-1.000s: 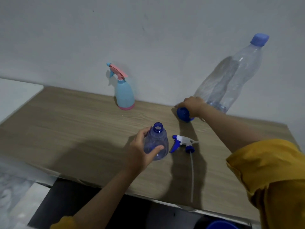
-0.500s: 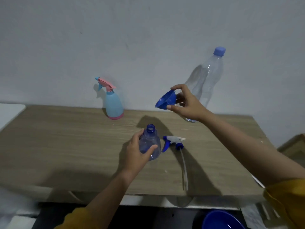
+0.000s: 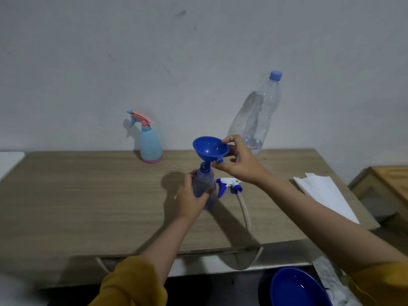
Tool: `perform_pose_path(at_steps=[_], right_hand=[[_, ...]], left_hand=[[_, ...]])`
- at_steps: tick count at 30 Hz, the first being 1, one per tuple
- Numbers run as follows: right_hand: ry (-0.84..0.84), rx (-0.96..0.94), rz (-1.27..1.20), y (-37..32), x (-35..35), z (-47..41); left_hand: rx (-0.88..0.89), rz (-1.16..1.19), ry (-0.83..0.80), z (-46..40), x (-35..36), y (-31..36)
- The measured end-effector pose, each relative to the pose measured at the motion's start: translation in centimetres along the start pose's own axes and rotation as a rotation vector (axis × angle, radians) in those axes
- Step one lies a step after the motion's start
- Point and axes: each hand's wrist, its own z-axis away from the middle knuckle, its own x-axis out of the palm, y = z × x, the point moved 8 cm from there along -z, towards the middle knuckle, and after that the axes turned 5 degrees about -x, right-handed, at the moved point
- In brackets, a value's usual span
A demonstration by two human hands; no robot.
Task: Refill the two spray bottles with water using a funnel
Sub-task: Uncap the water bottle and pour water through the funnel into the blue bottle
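My left hand (image 3: 191, 198) grips a clear blue spray bottle (image 3: 204, 184) with its top off, standing on the wooden table (image 3: 88, 195). My right hand (image 3: 239, 162) holds a blue funnel (image 3: 209, 150) by its rim, the spout set in the bottle's neck. The bottle's white and blue trigger head (image 3: 228, 184) lies just right of it, its tube trailing toward the front edge. A light blue spray bottle with a pink trigger (image 3: 150, 140) stands at the back by the wall. A large clear water bottle (image 3: 260, 115) with a blue cap leans against the wall behind my right hand.
White paper (image 3: 324, 195) lies on the table's right side. A blue basin (image 3: 298, 288) sits below the table's front edge at the lower right. A wooden piece of furniture (image 3: 388, 184) stands to the right of the table.
My right hand picked the funnel up from near the water bottle, carried it left and down, and set its spout in the blue bottle's neck. My left hand kept its grip.
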Motion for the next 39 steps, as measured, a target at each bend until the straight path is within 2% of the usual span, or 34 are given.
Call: perform_pose_path(at_steps=[6, 16, 24, 35, 39], right_hand=[[0.025, -0.001, 0.093, -0.3, 1.2, 0.2], [0.155, 0.002, 0.133, -1.0, -0.1, 0.5], [0.12, 0.013, 0.231, 0.0, 1.4, 1.4], [0.124, 0.012, 0.194, 0.4, 1.7, 2.0], [0.092, 0.014, 0.208, 1.0, 1.3, 1.5]], left_hand=[[-0.002, 0.104, -0.047, -0.8, 0.5, -0.8], [0.034, 0.066, -0.077, -1.3, 0.6, -0.9], [0.038, 0.098, -0.068, -1.4, 0.2, -0.8], [0.035, 0.132, -0.148, -1.6, 0.6, -1.5], [0.017, 0.12, -0.106, -1.3, 0.1, -1.3]])
